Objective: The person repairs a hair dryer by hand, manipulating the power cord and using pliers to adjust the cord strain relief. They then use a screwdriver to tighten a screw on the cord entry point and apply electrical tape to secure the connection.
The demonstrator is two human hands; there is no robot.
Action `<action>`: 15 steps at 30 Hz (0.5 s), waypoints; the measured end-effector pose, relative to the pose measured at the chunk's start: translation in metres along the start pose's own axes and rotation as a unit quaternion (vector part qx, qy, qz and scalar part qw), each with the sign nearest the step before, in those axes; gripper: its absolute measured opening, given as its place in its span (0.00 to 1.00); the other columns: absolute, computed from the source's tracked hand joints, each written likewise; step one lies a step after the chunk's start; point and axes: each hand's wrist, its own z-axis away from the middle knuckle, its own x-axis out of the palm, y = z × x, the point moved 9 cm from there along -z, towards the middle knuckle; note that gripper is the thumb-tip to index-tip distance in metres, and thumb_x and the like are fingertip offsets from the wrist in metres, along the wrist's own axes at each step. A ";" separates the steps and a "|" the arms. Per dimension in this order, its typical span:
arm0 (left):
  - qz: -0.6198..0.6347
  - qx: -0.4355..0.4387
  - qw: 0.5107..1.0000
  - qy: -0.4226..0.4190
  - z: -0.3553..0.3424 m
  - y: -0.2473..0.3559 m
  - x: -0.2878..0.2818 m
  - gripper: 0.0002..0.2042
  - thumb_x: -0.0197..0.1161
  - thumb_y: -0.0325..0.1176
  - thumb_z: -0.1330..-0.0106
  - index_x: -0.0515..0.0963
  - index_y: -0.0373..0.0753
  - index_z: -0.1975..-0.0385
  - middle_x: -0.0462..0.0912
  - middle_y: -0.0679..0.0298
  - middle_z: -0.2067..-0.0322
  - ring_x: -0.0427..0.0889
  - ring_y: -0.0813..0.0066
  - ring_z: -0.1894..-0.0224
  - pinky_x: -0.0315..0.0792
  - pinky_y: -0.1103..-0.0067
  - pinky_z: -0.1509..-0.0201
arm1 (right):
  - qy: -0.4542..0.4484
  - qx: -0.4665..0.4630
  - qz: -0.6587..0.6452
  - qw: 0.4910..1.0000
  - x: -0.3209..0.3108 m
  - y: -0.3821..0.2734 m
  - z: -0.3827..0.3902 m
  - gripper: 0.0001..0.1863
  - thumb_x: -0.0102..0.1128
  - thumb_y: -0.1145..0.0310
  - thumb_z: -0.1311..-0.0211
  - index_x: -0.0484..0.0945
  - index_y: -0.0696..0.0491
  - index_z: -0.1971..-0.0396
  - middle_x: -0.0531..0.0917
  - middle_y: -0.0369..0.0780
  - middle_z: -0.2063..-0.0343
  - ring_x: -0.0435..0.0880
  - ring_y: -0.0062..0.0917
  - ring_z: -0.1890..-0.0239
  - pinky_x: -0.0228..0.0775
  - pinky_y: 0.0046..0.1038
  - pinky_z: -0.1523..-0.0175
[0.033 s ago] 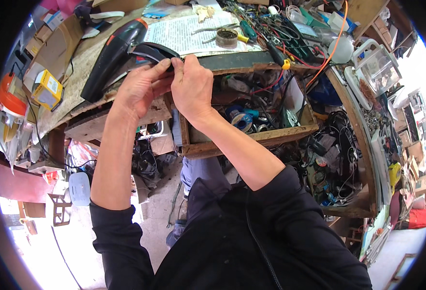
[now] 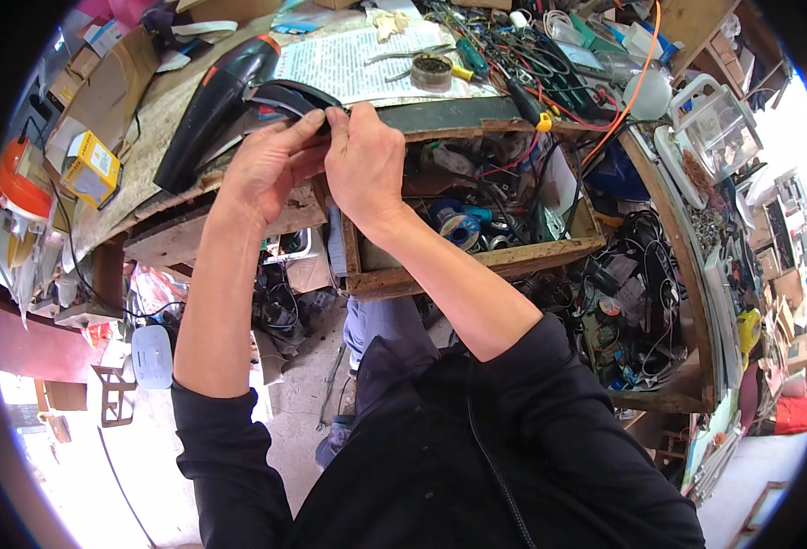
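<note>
A black hair dryer with orange trim [image 2: 202,128] lies along the front of the cluttered bench [image 2: 142,165], its dark curved handle [image 2: 285,94] reaching right to my fingers. My left hand [image 2: 268,163] is closed on the handle's end, thumb uppermost. My right hand [image 2: 365,163] pinches the same end beside it, with bent fingers; exactly what lies between the fingertips is hidden. Behind the handle is a printed white sheet [image 2: 330,64], with a small round tin [image 2: 431,71] and pliers at its right.
An open wooden drawer [image 2: 472,254] of wires and parts juts out below my hands. A yellow box [image 2: 91,169] and orange-red appliance [image 2: 21,188] stand left. Tangled tools and cables [image 2: 550,73] cover the back right; crammed shelving [image 2: 687,265] runs down the right side.
</note>
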 end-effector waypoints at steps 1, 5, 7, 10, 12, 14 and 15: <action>0.004 0.004 1.000 0.006 -0.002 0.000 -0.002 0.16 0.72 0.42 0.30 0.83 0.38 0.52 0.88 0.64 0.56 0.87 0.70 0.54 0.80 0.72 0.46 | 0.001 -0.001 -0.005 1.000 -0.001 0.000 -0.001 0.17 0.58 0.65 0.26 0.73 0.63 0.72 0.80 0.60 0.76 0.81 0.59 0.71 0.71 0.50 0.68; -0.001 -0.002 1.000 0.023 -0.002 0.000 0.002 0.16 0.72 0.41 0.31 0.82 0.36 0.51 0.87 0.61 0.56 0.87 0.67 0.54 0.81 0.70 0.45 | -0.030 0.131 -0.090 0.987 0.012 0.030 -0.004 0.19 0.57 0.65 0.25 0.74 0.63 0.76 0.80 0.56 0.81 0.82 0.48 0.78 0.73 0.47 0.69; 0.008 -0.005 1.000 0.014 -0.004 -0.003 -0.005 0.17 0.73 0.40 0.31 0.82 0.36 0.51 0.87 0.60 0.54 0.87 0.66 0.53 0.80 0.69 0.42 | -0.110 0.304 -0.241 0.915 0.031 0.043 0.001 0.20 0.57 0.65 0.25 0.74 0.62 0.78 0.78 0.50 0.83 0.80 0.38 0.82 0.71 0.42 0.72; 0.007 -0.009 1.000 0.005 -0.006 -0.002 -0.007 0.18 0.73 0.41 0.31 0.82 0.36 0.50 0.87 0.59 0.53 0.87 0.66 0.52 0.79 0.69 0.40 | -0.170 0.475 -0.432 0.748 0.038 0.036 0.018 0.16 0.53 0.63 0.21 0.71 0.53 0.72 0.64 0.29 0.85 0.56 0.17 0.86 0.50 0.25 0.79; 0.002 -0.007 1.000 0.000 -0.003 -0.001 -0.003 0.18 0.73 0.42 0.31 0.82 0.36 0.49 0.88 0.59 0.53 0.87 0.66 0.51 0.78 0.69 0.39 | -0.185 0.520 -0.492 0.673 0.044 0.034 0.020 0.13 0.50 0.62 0.19 0.69 0.52 0.67 0.57 0.24 0.85 0.50 0.12 0.86 0.44 0.22 0.80; 0.000 -0.007 1.000 0.000 -0.004 0.002 0.001 0.19 0.72 0.43 0.31 0.82 0.37 0.49 0.88 0.59 0.53 0.87 0.66 0.51 0.77 0.69 0.38 | -0.188 0.541 -0.525 0.630 0.046 0.036 0.018 0.14 0.50 0.62 0.19 0.69 0.53 0.66 0.57 0.24 0.86 0.50 0.12 0.86 0.44 0.21 0.80; 0.000 -0.007 1.000 0.003 -0.003 0.002 0.001 0.19 0.72 0.43 0.31 0.82 0.37 0.49 0.88 0.59 0.53 0.87 0.66 0.51 0.77 0.69 0.38 | -0.192 0.552 -0.540 0.606 0.050 0.038 0.018 0.14 0.50 0.61 0.19 0.68 0.53 0.66 0.57 0.24 0.86 0.50 0.12 0.86 0.44 0.21 0.80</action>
